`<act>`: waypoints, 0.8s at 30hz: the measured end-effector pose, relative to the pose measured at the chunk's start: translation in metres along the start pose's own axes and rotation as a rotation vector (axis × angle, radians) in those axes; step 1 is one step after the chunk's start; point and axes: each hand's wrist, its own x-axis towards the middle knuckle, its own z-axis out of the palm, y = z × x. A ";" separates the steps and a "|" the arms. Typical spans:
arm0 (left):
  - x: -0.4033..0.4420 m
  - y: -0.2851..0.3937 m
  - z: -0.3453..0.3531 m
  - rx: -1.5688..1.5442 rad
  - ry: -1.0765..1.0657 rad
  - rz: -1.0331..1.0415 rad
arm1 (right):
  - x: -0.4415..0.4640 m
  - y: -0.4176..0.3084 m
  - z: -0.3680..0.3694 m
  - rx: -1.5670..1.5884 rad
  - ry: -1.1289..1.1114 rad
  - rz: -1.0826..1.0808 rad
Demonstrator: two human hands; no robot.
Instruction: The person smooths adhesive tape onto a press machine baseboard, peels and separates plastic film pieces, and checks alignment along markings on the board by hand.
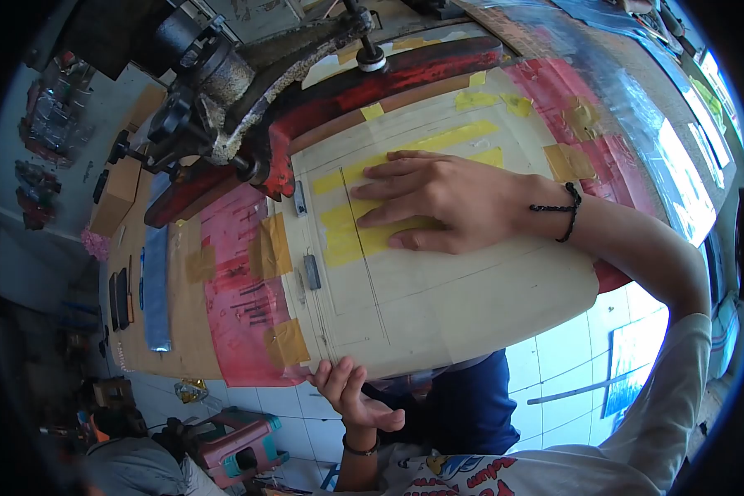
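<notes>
My right hand (438,202) lies flat with its fingers spread on a cream sheet (438,310) marked with pencil lines. Under its fingers are strips of yellow tape (343,236). My left hand (355,395) is palm up at the front edge of the sheet, fingers loosely bent and thumb apart. Its fingertips are at the edge near a piece of brown tape (288,341); whether they touch it I cannot tell. Two small grey bars (312,271) sit on the sheet's left side. Neither hand holds anything visible.
Over the table's far side stands a black metal machine (223,91) with a long red bar (388,78). Red plastic film (240,273) flanks the sheet. A blue strip (157,289) lies at left. A pink and green stool (240,446) is on the tiled floor below.
</notes>
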 end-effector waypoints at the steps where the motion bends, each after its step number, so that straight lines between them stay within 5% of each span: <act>1: -0.001 -0.001 0.000 0.007 -0.001 0.006 | 0.000 0.000 0.000 -0.001 0.000 0.004; 24: 0.015 0.028 -0.011 0.167 -0.179 -0.211 | 0.001 0.007 0.008 -0.063 0.063 0.020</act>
